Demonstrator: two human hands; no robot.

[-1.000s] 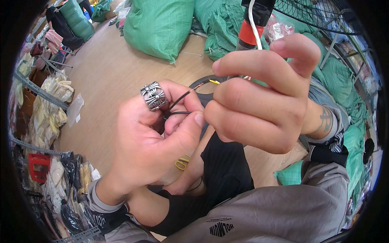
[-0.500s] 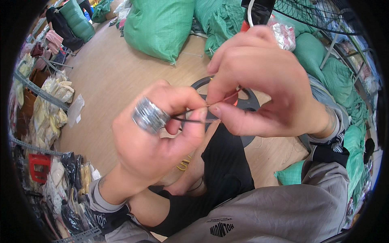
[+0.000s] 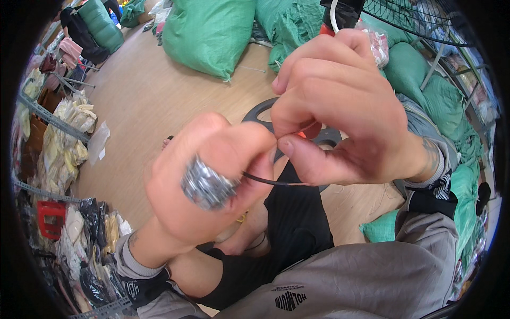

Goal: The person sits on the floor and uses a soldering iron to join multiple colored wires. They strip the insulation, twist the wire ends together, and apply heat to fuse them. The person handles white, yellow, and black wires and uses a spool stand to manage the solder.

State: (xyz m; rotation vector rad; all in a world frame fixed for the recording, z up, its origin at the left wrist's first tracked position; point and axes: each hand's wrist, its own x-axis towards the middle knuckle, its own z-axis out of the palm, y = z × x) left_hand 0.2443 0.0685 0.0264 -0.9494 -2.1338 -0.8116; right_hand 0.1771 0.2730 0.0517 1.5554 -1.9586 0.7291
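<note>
Wire (image 3: 270,182), black, leaves our left hand (image 3: 204,146), which grips it, and reaches just beneath our right hand (image 3: 342,117); we note the latter closed in a pinch, anything within it hidden.

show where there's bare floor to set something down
Widest patch: the wooden floor between the bagged goods at left and the big green sack, beyond the left hand. A smaller, mostly bare patch lies between the black shorts and the low green sack. Crowded: the left edge, and the right, packed with green sacks.
</note>
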